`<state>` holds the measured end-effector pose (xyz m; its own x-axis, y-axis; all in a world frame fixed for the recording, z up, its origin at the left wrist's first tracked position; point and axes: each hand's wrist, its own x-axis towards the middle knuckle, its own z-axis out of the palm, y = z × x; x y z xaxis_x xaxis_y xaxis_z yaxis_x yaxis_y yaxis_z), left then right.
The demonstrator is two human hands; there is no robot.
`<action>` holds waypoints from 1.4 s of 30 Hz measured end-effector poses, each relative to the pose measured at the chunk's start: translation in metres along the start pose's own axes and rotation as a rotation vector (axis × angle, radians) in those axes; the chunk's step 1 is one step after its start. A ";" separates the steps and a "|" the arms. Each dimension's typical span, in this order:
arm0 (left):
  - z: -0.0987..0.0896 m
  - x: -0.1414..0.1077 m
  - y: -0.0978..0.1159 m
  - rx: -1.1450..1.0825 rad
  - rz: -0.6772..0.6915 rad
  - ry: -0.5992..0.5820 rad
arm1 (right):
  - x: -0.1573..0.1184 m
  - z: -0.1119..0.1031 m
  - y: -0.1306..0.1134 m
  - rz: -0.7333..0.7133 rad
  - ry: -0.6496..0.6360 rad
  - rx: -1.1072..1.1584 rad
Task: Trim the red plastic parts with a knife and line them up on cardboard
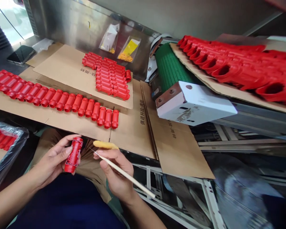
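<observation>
My left hand (52,161) is closed around a red plastic cylinder (73,155), held nearly upright above my lap. Dark lines form a pattern on the side of this cylinder. In my right hand (119,178) is a thin paintbrush (130,178) with a pale handle, gripped like a pen. Its fine dark tip points towards the cylinder, a short gap away from it. A yellow finger cot (106,145) covers one finger of that hand.
A long row of red cylinders (59,99) lies on cardboard (81,122) before me. More form a block (112,78) farther back. A green conveyor belt (173,63) with a white metal end (193,103) stands at right, carrying red parts (231,68). A lined box (21,135) is at left.
</observation>
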<state>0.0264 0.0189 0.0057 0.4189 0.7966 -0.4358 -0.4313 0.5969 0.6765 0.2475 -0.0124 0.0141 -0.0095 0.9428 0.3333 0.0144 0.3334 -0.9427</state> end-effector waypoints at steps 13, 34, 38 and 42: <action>-0.001 -0.002 -0.009 0.439 0.584 0.255 | -0.002 0.033 0.023 -0.306 0.064 -0.204; 0.007 -0.004 -0.009 0.558 0.712 0.244 | 0.002 0.032 0.014 -0.294 0.059 -0.322; 0.007 -0.006 -0.009 0.616 0.709 0.262 | 0.006 0.029 0.008 -0.325 0.024 -0.361; 0.006 -0.006 -0.009 0.628 0.724 0.285 | 0.005 0.027 0.005 -0.307 0.006 -0.364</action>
<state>0.0324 0.0077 0.0055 -0.0204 0.9906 0.1351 0.0278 -0.1346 0.9905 0.2202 -0.0063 0.0102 -0.0627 0.8003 0.5963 0.3612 0.5752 -0.7339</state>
